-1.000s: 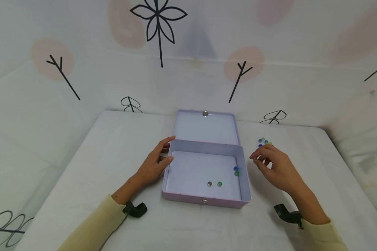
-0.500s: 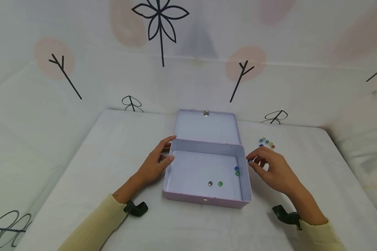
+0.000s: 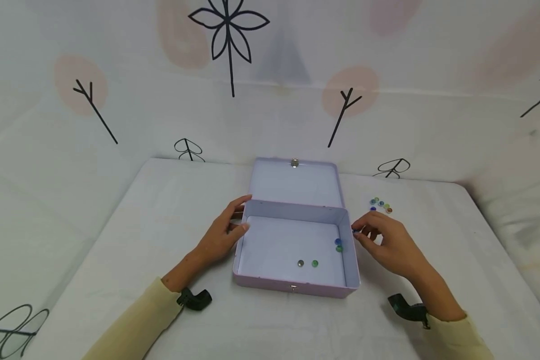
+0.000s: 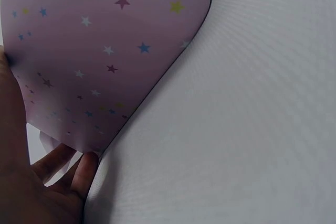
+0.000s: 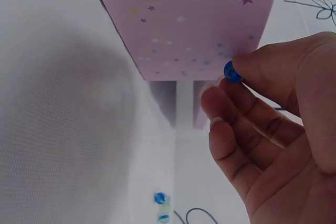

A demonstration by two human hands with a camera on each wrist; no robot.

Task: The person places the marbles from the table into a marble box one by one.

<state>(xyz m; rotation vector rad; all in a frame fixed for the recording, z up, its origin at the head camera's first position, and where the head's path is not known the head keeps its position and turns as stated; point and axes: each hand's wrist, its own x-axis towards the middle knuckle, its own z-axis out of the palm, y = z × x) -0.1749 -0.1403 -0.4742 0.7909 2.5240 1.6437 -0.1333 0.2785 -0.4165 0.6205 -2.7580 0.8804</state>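
My right hand (image 3: 387, 245) pinches a blue glass marble (image 5: 232, 72) between thumb and forefinger, just outside the right wall of a lilac box (image 3: 294, 287). Its remaining fingers are bent and hold nothing. The box stands with its lid (image 3: 294, 182) tipped back; the right wrist view shows small stars printed on its outer side. My left hand (image 3: 219, 235) holds the left rear corner of the box, thumb at the rim and fingers around the outside. Inside lie a blue marble (image 3: 338, 241), a green marble (image 3: 339, 249) beside it, another green one (image 3: 315, 263) and a dark clear one (image 3: 300, 263).
Several loose marbles (image 3: 381, 204) lie grouped on the white-covered table (image 3: 180, 195), beyond my right hand. A patterned cloth (image 3: 279, 115) hangs behind the table's back edge. A dark wrist mount (image 3: 407, 307) sits at my right cuff, another dark mount (image 3: 194, 300) at the left.
My right hand has moved slightly left with the blue marble, closer to the box's right wall, uncovering more of the loose marbles behind it. My left hand stays at the box.
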